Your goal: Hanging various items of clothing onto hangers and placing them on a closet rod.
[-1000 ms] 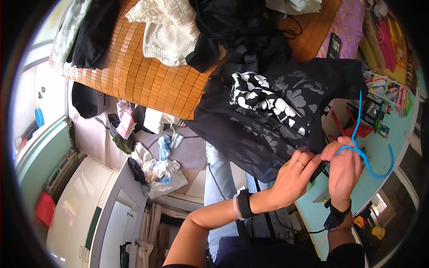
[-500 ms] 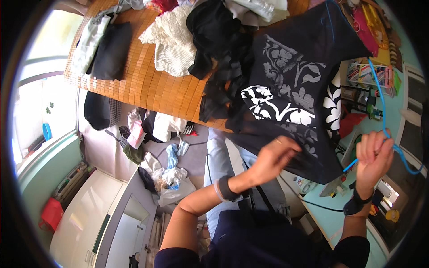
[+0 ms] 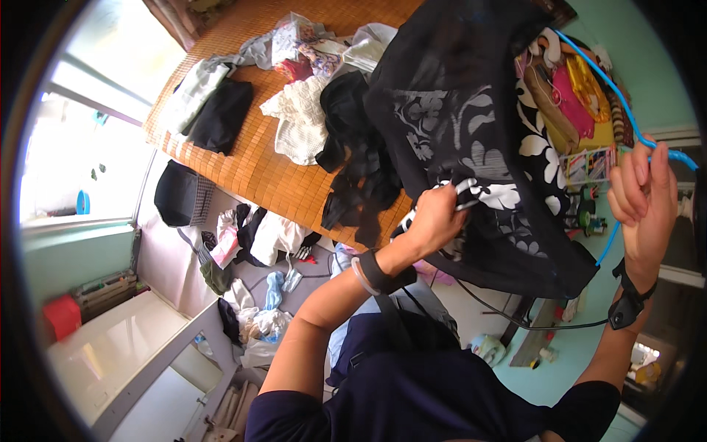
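Broadly, a brown tiled mat (image 3: 269, 184) spreads across the upper left, and overlapping its right part hangs a sheer black garment (image 3: 482, 151) with pale flowers, raised in front of the person. Bold black-and-white floral fabric shows at its opening and along its right side. On the mat lie a cream knit piece (image 3: 300, 121) beside crumpled black cloth (image 3: 345, 110) and, farther left, a folded black item (image 3: 222, 118) next to a pale one. Below the mat's left edge stands a dark bin (image 3: 179, 195). A thin blue hanger (image 3: 624, 107) reaches from the garment's upper right and lower right edges into the right hand (image 3: 642, 191), whose fingers are curled around it near the hook. The left hand (image 3: 440, 214) has its fingers clenched on bunched floral fabric at the garment's middle. Its wrist carries a black band (image 3: 388, 274) and, beside that, a narrow pale bracelet (image 3: 362, 275).
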The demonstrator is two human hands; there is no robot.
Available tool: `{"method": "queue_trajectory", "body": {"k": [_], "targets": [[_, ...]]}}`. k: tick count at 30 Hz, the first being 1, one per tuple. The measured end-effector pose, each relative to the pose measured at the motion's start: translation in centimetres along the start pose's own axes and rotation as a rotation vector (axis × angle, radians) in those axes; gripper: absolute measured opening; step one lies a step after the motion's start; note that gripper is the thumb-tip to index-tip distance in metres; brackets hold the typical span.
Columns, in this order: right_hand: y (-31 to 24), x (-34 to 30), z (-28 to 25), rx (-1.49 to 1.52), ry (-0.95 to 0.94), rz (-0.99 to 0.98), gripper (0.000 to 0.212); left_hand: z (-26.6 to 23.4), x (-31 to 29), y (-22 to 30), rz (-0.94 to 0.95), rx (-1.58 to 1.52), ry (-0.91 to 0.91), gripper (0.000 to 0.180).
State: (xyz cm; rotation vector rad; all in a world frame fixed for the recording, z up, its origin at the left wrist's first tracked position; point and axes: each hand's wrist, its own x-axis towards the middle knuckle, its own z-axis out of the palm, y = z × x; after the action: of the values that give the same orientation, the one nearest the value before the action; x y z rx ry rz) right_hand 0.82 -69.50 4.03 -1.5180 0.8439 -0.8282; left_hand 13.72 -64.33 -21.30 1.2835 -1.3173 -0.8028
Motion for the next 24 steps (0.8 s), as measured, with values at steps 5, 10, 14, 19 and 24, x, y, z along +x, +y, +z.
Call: {"method": "queue_trajectory", "body": {"k": [5,10,14,19,24], "targets": [[-1.1,-1.4,-1.0,-0.012,-0.181,-0.018,0.039,0.3,2.3,7.9,-0.736,-0.785,0.248,0.019],[-0.8,-2.5,-3.3,-0.052,-0.350,-0.032,0.042,1.9,2.4,4.6,-0.347,-1.479,0.443,0.037],[0.5,-2.6,-3.9,-0.059,-0.494,0.006,0.042,2.3,1.0,5.2,-0.089,-1.379,0.523,0.037],[1.2,-1.6,-2.7,-0.036,-0.648,0.032,0.042,1.3,-1.7,1.4,-0.036,0.192,0.693,0.046],[2.0,-0.1,-0.7,-0.005,-0.778,0.014,0.040,-0.4,-6.9,-0.5,-0.079,1.218,0.594,0.054]]}}
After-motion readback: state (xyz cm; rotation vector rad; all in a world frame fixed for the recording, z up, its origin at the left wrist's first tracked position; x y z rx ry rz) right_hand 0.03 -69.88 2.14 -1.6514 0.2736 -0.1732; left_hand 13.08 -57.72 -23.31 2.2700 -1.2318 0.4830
